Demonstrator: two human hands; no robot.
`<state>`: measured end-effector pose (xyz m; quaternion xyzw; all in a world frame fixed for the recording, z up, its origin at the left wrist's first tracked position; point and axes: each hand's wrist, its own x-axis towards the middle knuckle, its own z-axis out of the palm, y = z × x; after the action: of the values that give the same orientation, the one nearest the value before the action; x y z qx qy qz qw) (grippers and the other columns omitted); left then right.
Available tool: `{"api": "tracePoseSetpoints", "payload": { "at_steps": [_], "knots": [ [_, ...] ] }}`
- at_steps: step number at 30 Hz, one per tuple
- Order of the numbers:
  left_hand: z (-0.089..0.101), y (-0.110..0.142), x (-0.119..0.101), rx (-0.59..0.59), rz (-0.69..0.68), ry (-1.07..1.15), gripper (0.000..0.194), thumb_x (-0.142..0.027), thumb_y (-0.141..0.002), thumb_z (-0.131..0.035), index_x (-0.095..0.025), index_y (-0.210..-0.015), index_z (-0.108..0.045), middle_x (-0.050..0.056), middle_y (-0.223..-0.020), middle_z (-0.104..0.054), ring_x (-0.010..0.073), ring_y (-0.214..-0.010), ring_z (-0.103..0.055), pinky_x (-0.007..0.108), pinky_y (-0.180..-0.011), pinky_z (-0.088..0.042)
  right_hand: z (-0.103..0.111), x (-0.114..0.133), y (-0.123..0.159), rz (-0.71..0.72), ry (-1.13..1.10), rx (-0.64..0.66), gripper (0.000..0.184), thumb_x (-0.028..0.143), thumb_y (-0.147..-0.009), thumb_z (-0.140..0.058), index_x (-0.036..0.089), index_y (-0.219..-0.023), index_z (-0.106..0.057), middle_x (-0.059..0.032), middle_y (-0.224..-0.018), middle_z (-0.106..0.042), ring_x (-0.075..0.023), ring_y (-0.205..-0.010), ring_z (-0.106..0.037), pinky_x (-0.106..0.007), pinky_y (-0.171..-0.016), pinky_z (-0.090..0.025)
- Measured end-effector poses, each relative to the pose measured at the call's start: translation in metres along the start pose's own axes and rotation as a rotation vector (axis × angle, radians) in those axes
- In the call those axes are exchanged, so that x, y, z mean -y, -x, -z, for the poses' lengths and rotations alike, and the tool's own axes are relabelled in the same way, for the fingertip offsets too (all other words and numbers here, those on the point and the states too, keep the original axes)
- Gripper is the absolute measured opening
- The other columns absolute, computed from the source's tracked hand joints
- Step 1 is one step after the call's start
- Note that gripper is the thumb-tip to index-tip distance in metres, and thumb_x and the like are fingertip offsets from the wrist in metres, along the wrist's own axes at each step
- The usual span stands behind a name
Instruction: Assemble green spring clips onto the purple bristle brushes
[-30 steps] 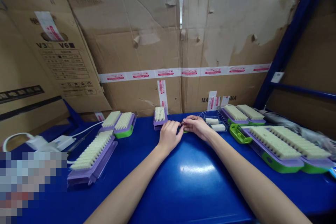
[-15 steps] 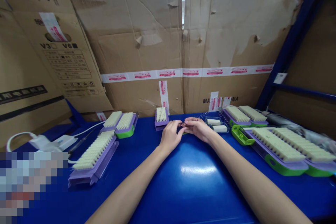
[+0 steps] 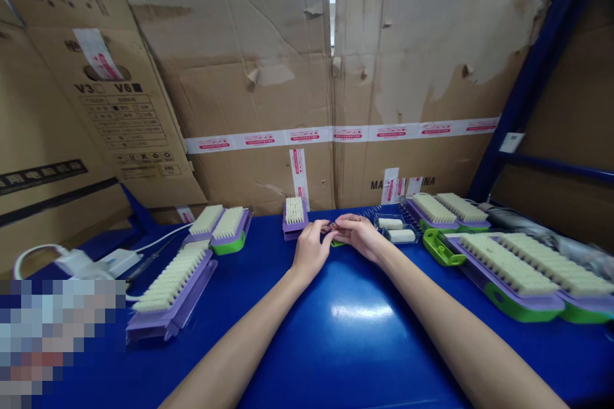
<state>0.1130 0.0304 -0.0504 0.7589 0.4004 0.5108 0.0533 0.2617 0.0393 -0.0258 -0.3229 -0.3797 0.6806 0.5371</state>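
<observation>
Both hands meet at the far middle of the blue table point(image 3: 355, 332). My left hand point(image 3: 311, 248) and my right hand point(image 3: 359, 235) pinch a small dark object point(image 3: 332, 227) between their fingertips. A green piece point(image 3: 337, 243) peeks out from under the hands. Just behind my left hand stands a small purple brush with pale bristles point(image 3: 294, 213). To the right of my right hand sits a clear tray with white rollers point(image 3: 396, 229).
Purple and green brushes lie left point(image 3: 173, 281), point(image 3: 221, 225) and right point(image 3: 511, 268), point(image 3: 448, 209). A loose green handle point(image 3: 439, 246) lies by the right ones. White cables and an adapter point(image 3: 91, 262) sit far left. Cardboard boxes point(image 3: 288, 89) wall the back; a blue rack post point(image 3: 527, 77) rises right.
The hands have stayed together at the same spot, with only small finger movement on the dark object. The view has shifted slightly.
</observation>
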Motion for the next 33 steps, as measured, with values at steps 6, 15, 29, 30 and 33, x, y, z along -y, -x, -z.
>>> {"api": "tracePoseSetpoints", "payload": {
  "at_steps": [6, 15, 29, 30, 33],
  "knots": [
    [0.001, 0.000, -0.002, 0.013, 0.040, 0.022, 0.013, -0.022, -0.080, -0.061, -0.019, -0.091, -0.055, 0.004, -0.086, -0.066, 0.0178, -0.081, -0.064, 0.032, -0.075, -0.050, 0.000, -0.001, 0.001, 0.000, 0.011, -0.013, 0.022, 0.016, -0.054, -0.076, 0.017, -0.069, -0.059, -0.0004, -0.066, -0.066, -0.0131, -0.062, -0.064, -0.027, -0.067, -0.052],
    [0.003, -0.008, -0.009, 0.183, 0.375, 0.472, 0.026, -0.039, -0.070, -0.067, -0.017, -0.072, -0.053, 0.001, -0.063, -0.062, 0.0137, -0.059, -0.060, 0.026, -0.059, -0.048, 0.002, 0.001, 0.004, -0.009, 0.103, 0.081, 0.025, 0.026, -0.060, -0.076, 0.019, -0.081, -0.063, 0.0023, -0.063, -0.061, -0.0105, -0.057, -0.056, -0.027, -0.060, -0.051],
    [0.008, -0.016, -0.007, 0.363, 0.665, 0.900, 0.040, -0.051, -0.068, -0.068, -0.013, -0.072, -0.056, 0.002, -0.059, -0.064, 0.0112, -0.054, -0.060, 0.024, -0.059, -0.047, 0.003, 0.007, 0.009, -0.004, 0.187, 0.278, 0.025, 0.026, -0.062, -0.077, 0.018, -0.074, -0.056, 0.0022, -0.063, -0.063, -0.0120, -0.059, -0.061, -0.024, -0.060, -0.046],
    [0.009, -0.016, -0.006, 0.370, 0.666, 0.901, 0.040, -0.051, -0.068, -0.067, -0.013, -0.072, -0.056, 0.002, -0.060, -0.064, 0.0112, -0.055, -0.060, 0.024, -0.060, -0.047, 0.003, 0.007, 0.009, -0.004, 0.192, 0.280, 0.025, 0.026, -0.062, -0.077, 0.017, -0.074, -0.056, 0.0020, -0.063, -0.063, -0.0121, -0.060, -0.061, -0.024, -0.060, -0.046],
    [0.011, -0.016, -0.004, 0.395, 0.648, 0.921, 0.037, -0.049, -0.071, -0.066, -0.013, -0.073, -0.055, 0.002, -0.062, -0.064, 0.0107, -0.058, -0.060, 0.024, -0.062, -0.046, 0.000, 0.008, 0.010, -0.002, 0.187, 0.281, 0.025, 0.028, -0.063, -0.077, 0.017, -0.073, -0.056, 0.0014, -0.061, -0.063, -0.0122, -0.059, -0.061, -0.024, -0.061, -0.047]
  ]
}}
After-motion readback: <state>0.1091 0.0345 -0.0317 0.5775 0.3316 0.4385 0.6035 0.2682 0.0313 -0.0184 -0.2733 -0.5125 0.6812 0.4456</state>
